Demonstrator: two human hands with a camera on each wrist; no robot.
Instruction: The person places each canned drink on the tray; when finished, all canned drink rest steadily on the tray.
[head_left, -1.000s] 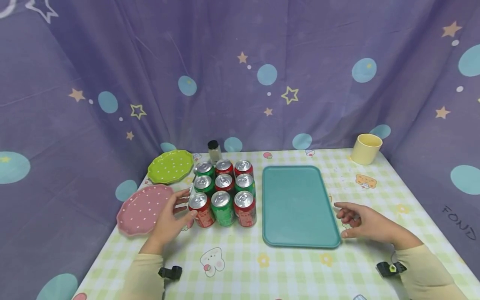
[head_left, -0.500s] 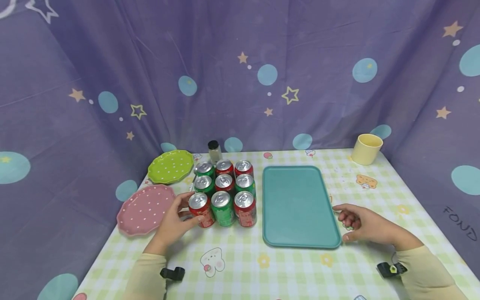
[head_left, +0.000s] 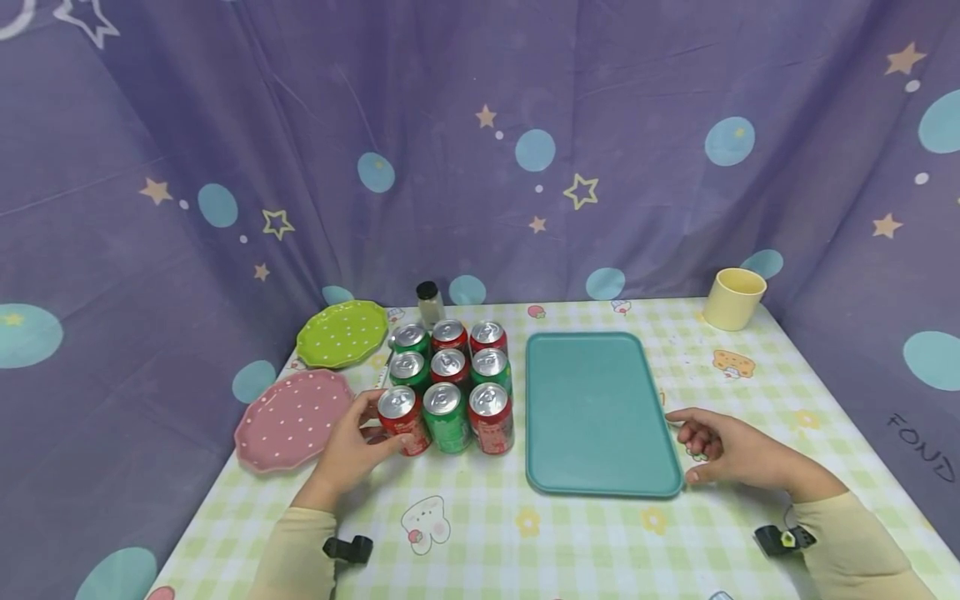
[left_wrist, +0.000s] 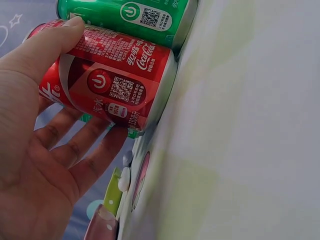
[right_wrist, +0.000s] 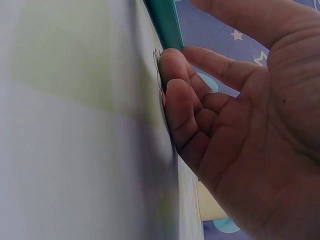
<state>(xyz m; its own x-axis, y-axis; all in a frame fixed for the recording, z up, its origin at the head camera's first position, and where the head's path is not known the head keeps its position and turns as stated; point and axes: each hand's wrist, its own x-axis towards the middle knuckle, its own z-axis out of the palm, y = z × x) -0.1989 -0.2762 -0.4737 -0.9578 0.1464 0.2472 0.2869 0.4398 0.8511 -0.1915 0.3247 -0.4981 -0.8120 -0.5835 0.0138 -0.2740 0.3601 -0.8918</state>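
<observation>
We've got our left hand [head_left: 352,450] wrapped round the front-left red can [head_left: 408,423], green cans [head_left: 448,425] crowding its right side and back, pink plate [head_left: 281,421] just left. Our right hand [head_left: 738,450] sits loosely curled by the tray [head_left: 600,417].

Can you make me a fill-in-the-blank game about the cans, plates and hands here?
1. The left hand grips a ____ cylindrical metal can in the front row.
2. The flat teal rectangular tray lies between the nine cans and the ____ hand.
3. The pink wavy-edged plate with white dots lies nearer the person than the ____ dotted plate.
4. The small see-through jar behind the cans has a ____ lid.

Missing words: red; right; green; black.
</observation>
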